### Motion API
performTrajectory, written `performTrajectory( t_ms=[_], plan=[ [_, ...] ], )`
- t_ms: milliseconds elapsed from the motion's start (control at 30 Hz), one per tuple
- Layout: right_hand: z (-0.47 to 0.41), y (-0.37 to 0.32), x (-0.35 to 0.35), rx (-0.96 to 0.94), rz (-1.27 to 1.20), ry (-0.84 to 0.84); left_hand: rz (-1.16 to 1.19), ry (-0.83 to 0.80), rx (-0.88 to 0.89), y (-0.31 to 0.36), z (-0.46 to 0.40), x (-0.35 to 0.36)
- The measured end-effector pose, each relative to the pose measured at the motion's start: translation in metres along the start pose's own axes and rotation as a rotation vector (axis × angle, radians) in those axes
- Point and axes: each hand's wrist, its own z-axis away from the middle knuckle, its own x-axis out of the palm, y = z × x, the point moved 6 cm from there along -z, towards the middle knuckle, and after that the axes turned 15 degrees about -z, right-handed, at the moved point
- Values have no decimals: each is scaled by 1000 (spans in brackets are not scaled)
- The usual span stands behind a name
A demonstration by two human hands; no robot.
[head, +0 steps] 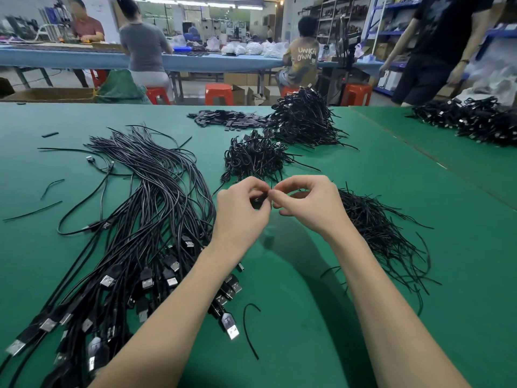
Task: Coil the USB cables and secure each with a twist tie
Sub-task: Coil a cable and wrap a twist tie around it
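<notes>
Two hands, left hand (240,211) and right hand (307,203), pinch a small black coiled cable (258,201).

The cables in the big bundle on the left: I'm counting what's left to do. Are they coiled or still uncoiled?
Uncoiled. The cables lie stretched out in long strands across the green table, plugs fanned toward the person, no ties visible.

Hands meet over the green table (363,317)

The left hand (240,211) grips a small coiled cable (258,202); the right hand (307,201) pinches at it.
</notes>
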Motion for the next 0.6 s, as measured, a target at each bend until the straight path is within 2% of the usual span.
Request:
performTrajectory(
  t_ms=[167,400,500,567,600],
  plan=[
    [0,-7,-4,-15,-16,46,-122,55,201,11,2,-2],
    [-5,-9,-4,-74,78,57,-226,59,284,11,2,1],
    [-6,-8,-2,-175,251,70,-124,-7,209,11,-1,5],
    [-4,-4,-3,-219,319,79,0,-144,44,4,-7,10],
    [-3,-3,-3,-238,327,79,134,-247,-89,-3,-9,14]
  ],
)
